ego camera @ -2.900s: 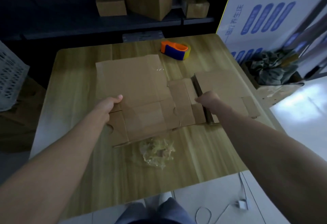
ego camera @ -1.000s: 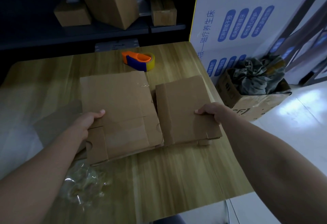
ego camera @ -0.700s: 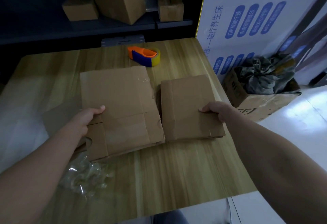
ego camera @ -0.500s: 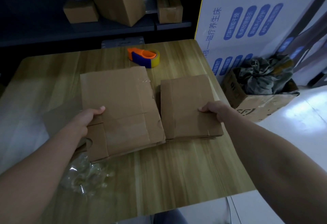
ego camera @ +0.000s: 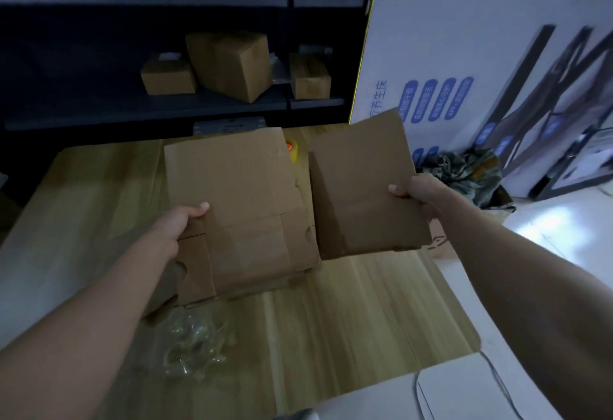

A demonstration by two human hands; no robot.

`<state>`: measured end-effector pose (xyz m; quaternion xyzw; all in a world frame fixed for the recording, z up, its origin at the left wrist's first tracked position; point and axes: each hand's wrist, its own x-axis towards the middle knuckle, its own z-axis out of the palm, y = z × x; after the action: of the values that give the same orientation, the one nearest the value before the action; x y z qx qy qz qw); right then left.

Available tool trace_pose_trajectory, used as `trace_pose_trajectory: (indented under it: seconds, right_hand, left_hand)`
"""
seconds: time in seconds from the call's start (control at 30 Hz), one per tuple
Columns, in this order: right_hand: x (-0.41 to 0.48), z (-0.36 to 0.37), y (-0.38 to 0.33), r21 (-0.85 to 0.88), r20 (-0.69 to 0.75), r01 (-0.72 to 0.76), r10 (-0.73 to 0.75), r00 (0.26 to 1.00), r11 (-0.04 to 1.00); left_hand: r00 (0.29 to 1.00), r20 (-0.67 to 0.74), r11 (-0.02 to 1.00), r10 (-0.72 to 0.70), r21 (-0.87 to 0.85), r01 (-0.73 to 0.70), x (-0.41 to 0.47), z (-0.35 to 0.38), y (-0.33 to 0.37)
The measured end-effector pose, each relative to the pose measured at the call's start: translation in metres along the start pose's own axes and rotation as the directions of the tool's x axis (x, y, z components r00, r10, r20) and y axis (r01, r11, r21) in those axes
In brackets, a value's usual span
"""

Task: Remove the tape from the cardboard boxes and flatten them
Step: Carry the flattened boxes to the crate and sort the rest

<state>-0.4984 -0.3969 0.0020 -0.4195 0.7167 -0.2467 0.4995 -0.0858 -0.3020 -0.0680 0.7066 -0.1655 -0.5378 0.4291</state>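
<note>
A person's two bare arms reach forward over a wooden bench in dim light, each hand holding a flattened brown cardboard box. The left hand grips the left edge of the larger flattened box, thumb on top and fingers hidden beneath; its near edge appears to rest on the bench. The right hand grips the right edge of the smaller flattened box the same way, holding it clear of the bench and tilted, far end raised. The two pieces sit side by side, almost touching, long axes running away from the person, so the smaller one lies just right of the larger; stacking it probably means a short sideways carry to the left by the right hand. A wad of peeled clear tape lies on the bench near the left forearm. A tape dispenser peeks out behind the cardboard. Intact boxes wait on a dark shelf beyond.
</note>
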Motion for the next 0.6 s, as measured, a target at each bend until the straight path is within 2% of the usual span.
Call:
trace_pose_trajectory:
  seconds: [0.13, 0.27, 0.47, 0.6]
  right_hand:
    - [-0.052, 0.046, -0.04, 0.039, -0.036, 0.103, -0.102, 0.994, 0.994]
    - [-0.093, 0.116, -0.073, 0.021, 0.032, 0.202, -0.203, 0.979, 0.979]
    - [-0.175, 0.246, -0.118, 0.067, 0.177, 0.296, -0.304, 0.936, 0.953]
    - [-0.214, 0.329, -0.141, 0.066, 0.292, 0.322, -0.327, 0.899, 0.944]
  left_hand:
    - [0.997, -0.016, 0.992, 0.078, -0.095, -0.079, -0.028, -0.05, 0.018]
    - [0.988, -0.066, 0.975, 0.138, -0.167, -0.148, -0.065, -0.13, 0.028]
    - [0.955, -0.265, 0.939, 0.134, -0.273, -0.207, -0.124, -0.292, 0.019]
    - [0.905, -0.405, 0.918, 0.131, -0.294, -0.265, -0.158, -0.387, 0.001]
